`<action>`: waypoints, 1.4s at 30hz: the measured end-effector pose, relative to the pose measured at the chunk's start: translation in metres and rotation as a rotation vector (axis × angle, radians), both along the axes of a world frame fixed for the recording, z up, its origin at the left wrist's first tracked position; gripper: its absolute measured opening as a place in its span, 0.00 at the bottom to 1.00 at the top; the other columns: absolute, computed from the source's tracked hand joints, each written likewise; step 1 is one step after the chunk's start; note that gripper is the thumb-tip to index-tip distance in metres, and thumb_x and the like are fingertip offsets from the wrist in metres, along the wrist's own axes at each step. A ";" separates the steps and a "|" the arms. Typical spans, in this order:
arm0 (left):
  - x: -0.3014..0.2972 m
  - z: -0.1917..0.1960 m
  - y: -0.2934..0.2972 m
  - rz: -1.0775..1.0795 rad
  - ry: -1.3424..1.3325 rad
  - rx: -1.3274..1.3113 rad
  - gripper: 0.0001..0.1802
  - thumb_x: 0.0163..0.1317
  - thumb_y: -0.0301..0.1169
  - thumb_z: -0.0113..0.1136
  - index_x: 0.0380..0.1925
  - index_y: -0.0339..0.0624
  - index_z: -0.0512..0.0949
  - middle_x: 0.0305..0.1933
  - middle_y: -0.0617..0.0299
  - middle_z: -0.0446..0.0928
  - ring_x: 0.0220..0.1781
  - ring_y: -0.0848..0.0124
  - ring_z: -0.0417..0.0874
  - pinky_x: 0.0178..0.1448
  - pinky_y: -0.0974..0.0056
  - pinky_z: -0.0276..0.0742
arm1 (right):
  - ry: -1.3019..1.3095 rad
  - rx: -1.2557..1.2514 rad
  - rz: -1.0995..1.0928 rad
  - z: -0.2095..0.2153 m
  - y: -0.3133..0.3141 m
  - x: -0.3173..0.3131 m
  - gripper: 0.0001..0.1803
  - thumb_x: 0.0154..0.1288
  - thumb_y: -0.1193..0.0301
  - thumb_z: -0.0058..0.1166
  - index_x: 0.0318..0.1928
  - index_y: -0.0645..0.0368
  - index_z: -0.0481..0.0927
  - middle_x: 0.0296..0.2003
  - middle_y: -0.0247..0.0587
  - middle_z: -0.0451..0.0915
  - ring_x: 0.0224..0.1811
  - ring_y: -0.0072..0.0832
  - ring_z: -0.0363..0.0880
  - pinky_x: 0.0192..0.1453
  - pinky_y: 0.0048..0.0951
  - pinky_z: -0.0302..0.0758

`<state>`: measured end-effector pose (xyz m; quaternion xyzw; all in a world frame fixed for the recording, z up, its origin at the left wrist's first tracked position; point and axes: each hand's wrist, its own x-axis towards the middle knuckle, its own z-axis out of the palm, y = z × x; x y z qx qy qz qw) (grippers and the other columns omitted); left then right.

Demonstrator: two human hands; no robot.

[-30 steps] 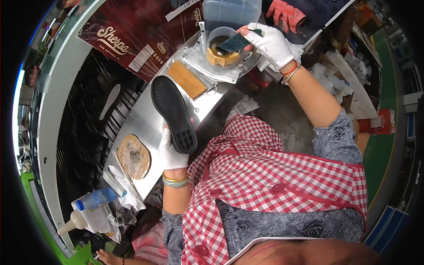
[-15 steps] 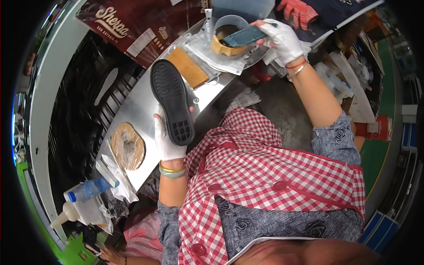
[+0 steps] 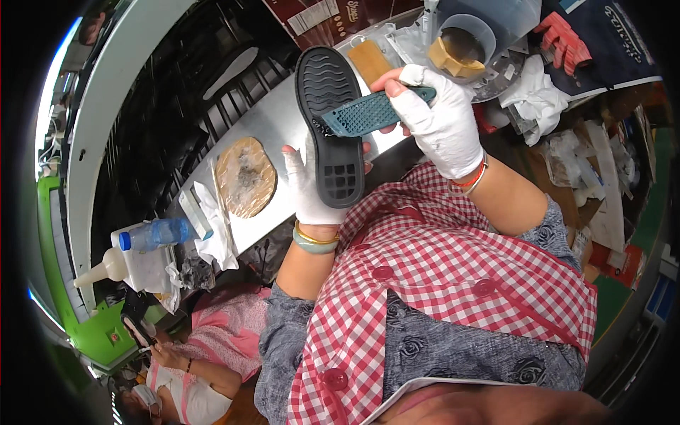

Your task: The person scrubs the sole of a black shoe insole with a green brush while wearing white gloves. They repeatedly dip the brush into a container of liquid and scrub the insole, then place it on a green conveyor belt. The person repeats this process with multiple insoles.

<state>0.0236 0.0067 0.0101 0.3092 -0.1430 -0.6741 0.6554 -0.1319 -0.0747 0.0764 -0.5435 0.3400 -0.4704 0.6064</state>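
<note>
My left hand (image 3: 312, 190), in a white glove, holds a black shoe sole (image 3: 331, 124) upright from below, tread side facing me. My right hand (image 3: 440, 120), also gloved in white, grips a teal brush (image 3: 368, 113) and lays it across the sole's middle. A clear tub with yellow-brown glue (image 3: 464, 42) stands just beyond my right hand. A tan block (image 3: 370, 60) lies behind the sole's top.
A metal work plate (image 3: 273, 131) carries a round brown glue-stained pad (image 3: 245, 177). A dark conveyor belt (image 3: 163, 127) runs to the left. Plastic bottles (image 3: 138, 248) and rags sit at the near left. Another person (image 3: 205, 368) sits below left. White rags and red gloves (image 3: 563, 39) lie far right.
My right hand has moved from the glue tub down to the sole, bringing the teal brush onto it. My left hand has lifted the sole closer.
</note>
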 end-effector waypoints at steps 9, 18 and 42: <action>0.003 0.001 -0.002 -0.023 0.083 -0.023 0.47 0.54 0.71 0.38 0.65 0.51 0.55 0.60 0.54 0.64 0.56 0.59 0.70 0.55 0.54 0.71 | 0.142 -0.035 0.024 0.008 0.009 0.004 0.08 0.66 0.71 0.50 0.35 0.65 0.78 0.29 0.33 0.78 0.28 0.15 0.75 0.29 0.19 0.77; 0.008 -0.005 -0.007 0.018 0.190 -0.031 0.43 0.60 0.67 0.27 0.67 0.50 0.52 0.65 0.53 0.60 0.62 0.54 0.65 0.66 0.48 0.59 | 0.131 -0.071 0.056 0.001 0.032 0.008 0.06 0.64 0.74 0.50 0.35 0.63 0.79 0.24 0.33 0.77 0.23 0.14 0.75 0.26 0.17 0.72; 0.016 0.003 0.001 -0.395 0.069 0.061 0.50 0.57 0.71 0.23 0.64 0.40 0.57 0.59 0.48 0.66 0.56 0.60 0.74 0.56 0.60 0.74 | 0.384 0.059 0.621 0.033 0.013 -0.004 0.13 0.65 0.66 0.51 0.38 0.64 0.79 0.33 0.34 0.75 0.29 0.17 0.74 0.28 0.17 0.75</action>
